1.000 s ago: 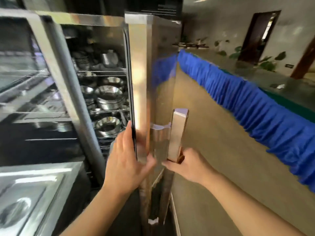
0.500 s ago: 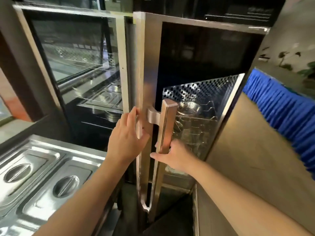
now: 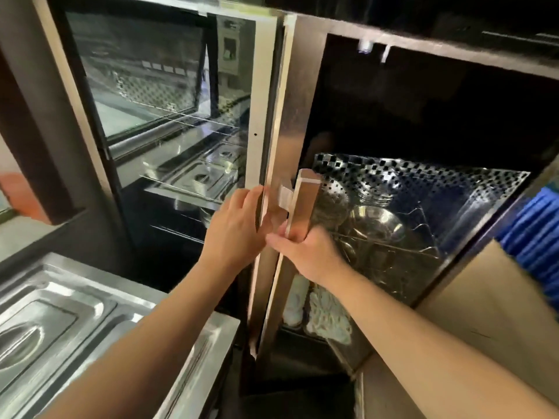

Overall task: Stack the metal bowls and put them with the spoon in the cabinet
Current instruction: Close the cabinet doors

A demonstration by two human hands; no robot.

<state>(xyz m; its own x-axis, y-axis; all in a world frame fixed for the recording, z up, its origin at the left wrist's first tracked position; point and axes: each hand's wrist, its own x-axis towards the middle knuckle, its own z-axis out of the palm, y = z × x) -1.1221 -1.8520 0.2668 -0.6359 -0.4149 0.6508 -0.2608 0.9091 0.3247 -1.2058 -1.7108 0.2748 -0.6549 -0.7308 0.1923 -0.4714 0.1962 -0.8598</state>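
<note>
The steel cabinet's right door (image 3: 284,122) has a dark glass pane and stands nearly shut against the frame. My right hand (image 3: 305,252) is wrapped around its long vertical handle (image 3: 302,207). My left hand (image 3: 236,231) lies flat with fingers spread against the door's left edge. Through the glass I see metal bowls (image 3: 376,226) on a wire rack inside the cabinet. No spoon is visible.
The cabinet's left glass door (image 3: 169,116) is shut, with steel trays behind it. A steel counter with lidded pans (image 3: 60,322) sits at lower left. A cardboard-coloured surface (image 3: 490,297) and blue pleated cloth (image 3: 538,237) are at the right.
The right door has swung from wide open to nearly shut, both hands moving with it. The view has turned left to face the cabinet front.
</note>
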